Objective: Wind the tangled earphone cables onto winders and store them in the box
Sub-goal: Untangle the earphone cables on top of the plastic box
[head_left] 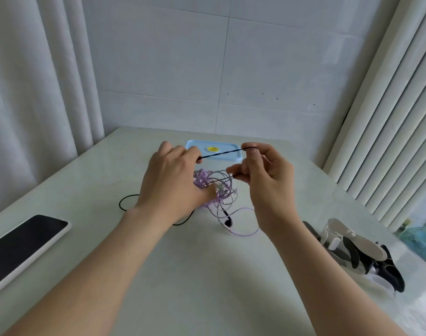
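Nearest the camera, the left forearm (86,275) and right forearm (316,275) reached up from the bottom edge over the pale table (207,287). At the far left a dark phone (20,248) in a white case lay flat near the table's edge. To its right, part of the black cable (221,153) curved in a loop on the tabletop and passed under the left hand (173,180). That hand was raised above the table, palm down, with thumb and forefinger pinching the cable. From there one taut strand ran across to the right hand. Behind the strand, at the far edge of the table, stood the box (195,144), light blue, lid on, with a yellow sticker (212,149) on top. Below and between the hands the purple cable (207,183) lay in a loose tangle on the table, with paler strands mixed in. A black earbud (229,222) rested at its near side. The right hand (267,180), held up with its fingers curled, gripped the black cable at two spots. It pinched the upper strand at the fingertips and a second strand lower down, which led back towards the tangle. Further right, well apart from the cables, a heap of black and white pieces (352,251) lay on the table; I could not tell what they were. At the far right edge sat a small teal fan (420,241).
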`<state>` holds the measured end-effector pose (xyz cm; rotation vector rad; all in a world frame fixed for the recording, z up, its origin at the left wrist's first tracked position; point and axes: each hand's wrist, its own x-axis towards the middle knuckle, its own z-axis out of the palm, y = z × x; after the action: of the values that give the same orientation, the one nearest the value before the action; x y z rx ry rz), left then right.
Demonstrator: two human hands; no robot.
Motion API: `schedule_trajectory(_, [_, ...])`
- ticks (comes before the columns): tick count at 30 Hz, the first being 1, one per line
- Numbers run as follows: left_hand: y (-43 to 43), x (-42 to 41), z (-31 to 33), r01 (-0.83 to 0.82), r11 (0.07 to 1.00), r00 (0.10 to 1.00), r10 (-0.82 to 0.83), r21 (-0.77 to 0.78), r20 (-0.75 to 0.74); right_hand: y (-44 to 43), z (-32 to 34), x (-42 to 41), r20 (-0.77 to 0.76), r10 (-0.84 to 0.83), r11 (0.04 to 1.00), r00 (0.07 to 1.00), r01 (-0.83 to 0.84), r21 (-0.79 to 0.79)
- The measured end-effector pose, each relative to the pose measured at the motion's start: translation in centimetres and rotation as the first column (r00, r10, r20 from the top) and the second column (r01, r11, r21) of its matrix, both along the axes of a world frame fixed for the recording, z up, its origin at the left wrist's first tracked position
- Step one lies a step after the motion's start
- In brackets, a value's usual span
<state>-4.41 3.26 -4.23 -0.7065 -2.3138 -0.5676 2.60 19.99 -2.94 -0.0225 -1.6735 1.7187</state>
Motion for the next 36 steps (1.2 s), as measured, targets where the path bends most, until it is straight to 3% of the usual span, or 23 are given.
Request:
schedule_trajectory(2, [-0.1, 0.0, 0.1, -0.047, 0.998, 0.996, 0.044, -0.04, -0.075, 0.1, 0.2, 0.1, 0.039, -0.021, 1.0, 0.999, 0.021, -0.004])
schedule_trajectory(5, [-0.4, 0.2, -0.1, -0.073, 0.989, 0.991, 0.057, -0.129, -0.125, 0.8, 0.1, 0.0, 0.076, -0.159, 0.982, 0.984, 0.151, 0.11])
schedule_trajectory(7, [-0.4, 0.3, -0.4, -0.087, 0.98, 0.99, 0.066, -0.177, -0.122, 1.4, 0.0, -0.1, 0.01, -0.273, 0.906, 0.962, 0.254, 0.339])
schedule_trajectory(9, [-0.6, 0.2, -0.5, -0.12, 0.974, 0.989, 0.1, -0.194, -0.112, 1.6, -0.3, -0.1, -0.078, -0.335, 0.749, 0.939, 0.316, 0.582])
schedule_trajectory(11, [-0.8, -0.1, -0.6, -0.146, 0.969, 0.988, 0.131, -0.2, -0.086, 1.6, -0.9, -0.2, -0.051, -0.318, 0.628, 0.947, 0.251, 0.737])
schedule_trajectory(13, [-1.2, -0.5, -0.8, -0.138, 0.971, 0.99, 0.131, -0.197, -0.052, 1.6, -1.4, -0.3, 0.068, -0.276, 0.562, 0.959, 0.103, 0.821])
schedule_trajectory(16, [-1.5, -0.8, -1.0, -0.082, 0.984, 0.997, 0.083, -0.158, -0.002, 1.6, -1.7, 0.1, 0.19, -0.213, 0.482, 0.958, -0.066, 0.874])
schedule_trajectory(19, [-1.4, -0.9, -1.3, -0.072, 0.99, 0.997, 0.07, -0.118, -0.016, 1.9, -1.8, 0.1, 0.214, -0.245, 0.43, 0.946, -0.092, 0.898])
schedule_trajectory(29, [0.0, -0.6, -2.1, -0.084, 0.995, 0.996, 0.086, -0.059, 0.023, 2.4, -1.8, -0.4, 0.257, -0.306, 0.528, 0.917, -0.062, 0.847])
schedule_trajectory(36, [-0.3, -0.9, -2.4, -0.065, 0.997, 0.996, 0.067, -0.03, 0.067, 1.3, -1.1, -0.4, 0.29, -0.282, 0.695, 0.915, -0.014, 0.719])
